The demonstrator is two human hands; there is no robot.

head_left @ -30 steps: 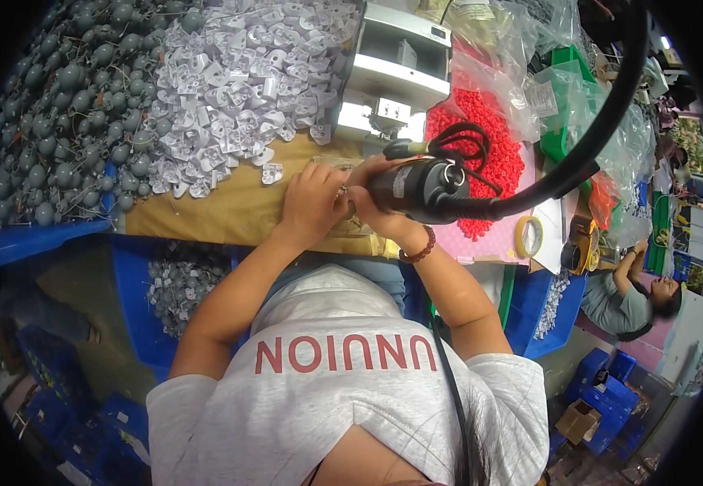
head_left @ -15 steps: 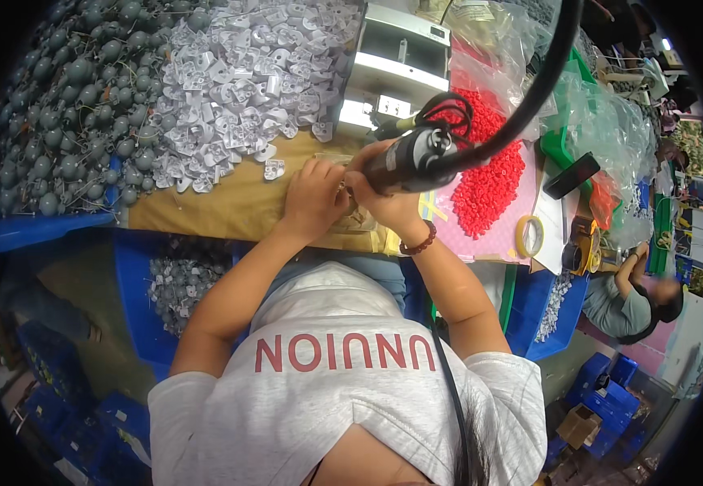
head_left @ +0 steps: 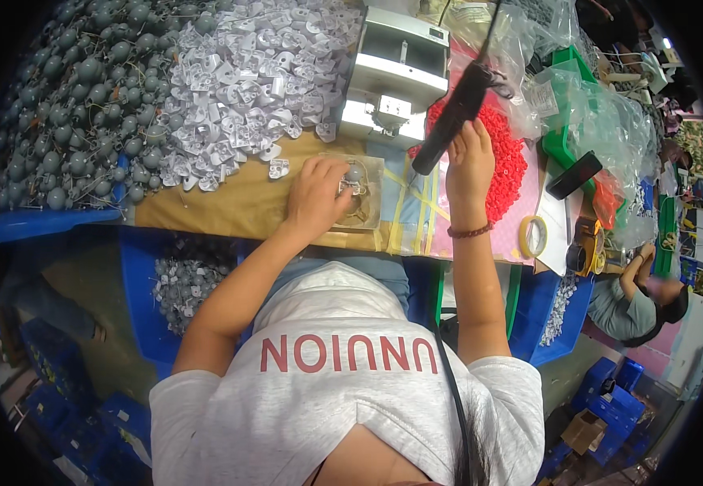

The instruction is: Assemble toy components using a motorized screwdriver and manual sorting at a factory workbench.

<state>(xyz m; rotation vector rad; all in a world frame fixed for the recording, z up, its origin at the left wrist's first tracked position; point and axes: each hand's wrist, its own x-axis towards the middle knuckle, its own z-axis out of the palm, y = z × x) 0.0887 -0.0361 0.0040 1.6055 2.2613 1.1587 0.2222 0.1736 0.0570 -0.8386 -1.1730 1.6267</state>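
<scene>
My left hand (head_left: 316, 194) lies at a clear block fixture (head_left: 374, 190) on the table edge. Its curled fingers pinch a small white plastic part (head_left: 351, 187) there, next to a grey ball (head_left: 355, 172). Just right of it, a black electric screwdriver (head_left: 456, 117) hangs tilted from its cord. Beside that tool my right hand (head_left: 472, 166) reaches forward over a heap of small red plastic pieces (head_left: 507, 166), fingers stretched out and nothing visible in them. The screwdriver partly covers the view near its fingertips.
Heaps of grey balls with wires (head_left: 68, 121) and white plastic parts (head_left: 246, 81) fill the far left. A silver machine (head_left: 396, 65) stands behind the fixture. A tape roll (head_left: 533, 236) lies right. Blue bins (head_left: 145, 308) sit below the edge. Another person (head_left: 639, 304) works at far right.
My right hand has let go of the screwdriver and moved right to the red pieces. The screwdriver has swung up and away from the fixture. My left hand stays nearly in place.
</scene>
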